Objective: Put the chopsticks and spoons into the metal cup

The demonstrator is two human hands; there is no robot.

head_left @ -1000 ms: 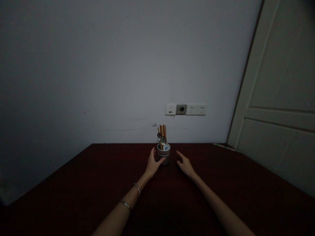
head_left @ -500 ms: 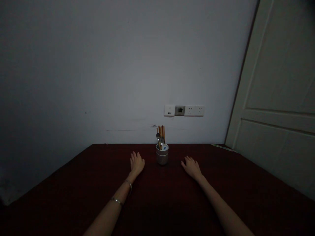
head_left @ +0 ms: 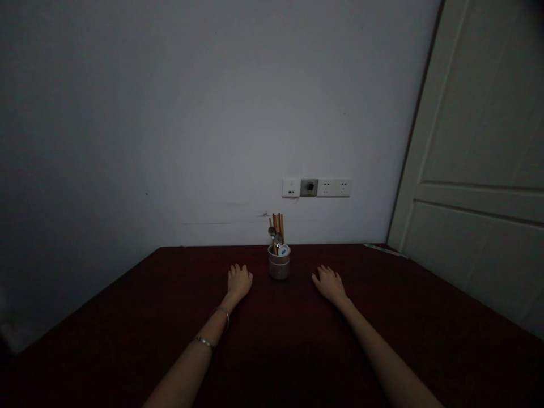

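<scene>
A grey cup (head_left: 279, 268) stands upright near the back of the dark red table (head_left: 272, 334). Several wooden chopsticks (head_left: 278, 223), metal spoons (head_left: 278, 239) and a white spoon with a blue mark (head_left: 284, 250) rise out of it. To the left of the cup, my left hand (head_left: 239, 281) lies palm down on the tabletop, fingers a little apart and holding nothing. My right hand (head_left: 330, 283) rests palm down on the other side, its fingers spread and empty. Neither hand touches the cup. Two bracelets circle my left forearm.
Behind the table rises a pale wall with a row of sockets and switch plates (head_left: 317, 187). A panelled door (head_left: 480, 170) stands at the right. A thin flat strip (head_left: 385, 250) lies along the back right edge of the table.
My left hand has shifted slightly to the right, nearer the cup, and its fingers look a bit more drawn in. The whole view has moved a little.
</scene>
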